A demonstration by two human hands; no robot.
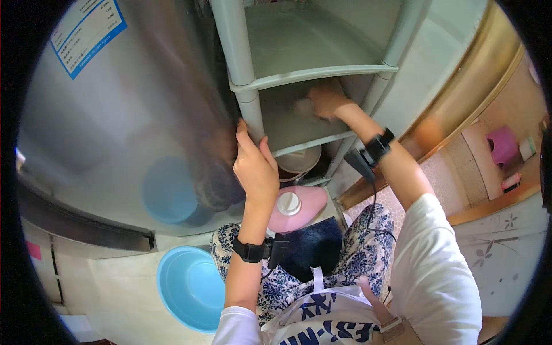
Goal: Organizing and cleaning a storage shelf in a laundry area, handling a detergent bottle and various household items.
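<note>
Wearing navy-and-cream floral trousers (371, 227), the person (434, 264) faces a pale plastic rack (322, 76). Nearest, a light-blue basin (163, 282) sits on the floor (123, 276), just beside the left knee. Beyond the knees, a pink jug (312, 207) with a white cap (289, 203) stands near the rack's lower front edge. Behind the jug, a round pale tub (299, 164) shows partly beneath the front edge of the middle shelf (282, 138). The left hand (257, 169) clasps the front left post (251, 118) by that shelf's front left corner, fingers along the outer side and thumb on the inner. Farther in, the right hand (329, 104), blurred, reaches past the shelf's front edge; its fingers bunch around a pale wad (303, 107), possibly cloth, about the middle of the board. The upper shelf (310, 40) spans the posts above. Left of the rack rises a grey metallic refrigerator (98, 149), its glossy door mirroring the basin. Farthest off, past a golden-brown frame (460, 98) at the right, is a purple plastic object (502, 146), too small to identify.
</note>
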